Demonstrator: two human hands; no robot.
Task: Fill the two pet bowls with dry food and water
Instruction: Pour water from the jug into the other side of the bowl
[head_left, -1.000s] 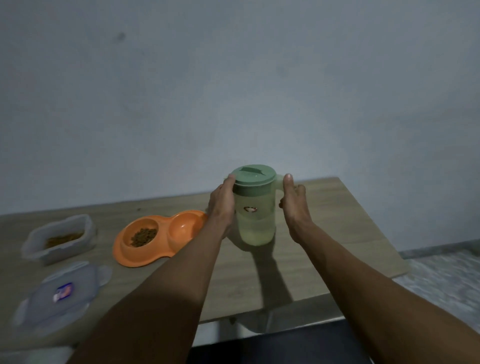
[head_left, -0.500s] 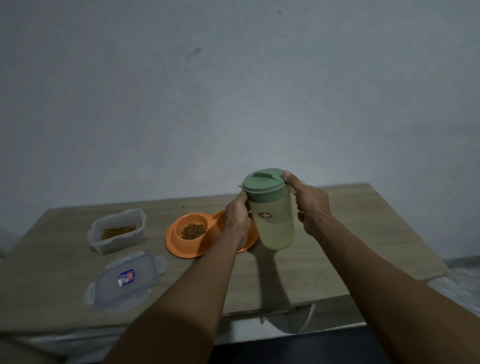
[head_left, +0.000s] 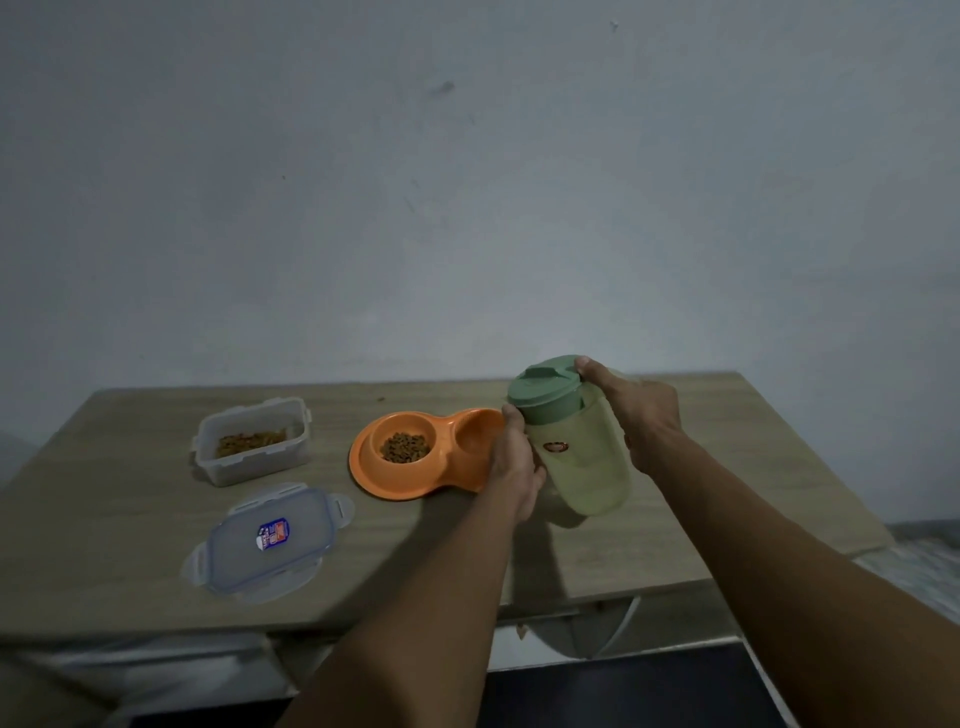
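Held between both hands over the right half of the desk (head_left: 130, 519): pale green pitcher (head_left: 584, 467), liquid inside, green cap (head_left: 543, 387) on. Left hand (head_left: 514, 467) fingers curled against its left wall; right hand (head_left: 641, 410) wrapped round the far side, thumb up on the cap rim. Long axis tipped, top leaning left toward the orange double bowl (head_left: 415, 486). Left well (head_left: 405, 447) loaded with kibble; right well (head_left: 475, 436) dry-looking, just left of the left hand, partly hidden behind it. Judged next: short carry left, more tilt the same way, mouth over right well. Spout position not discernible. Food container (head_left: 254, 441) and container lid (head_left: 267, 540) well apart, far left.
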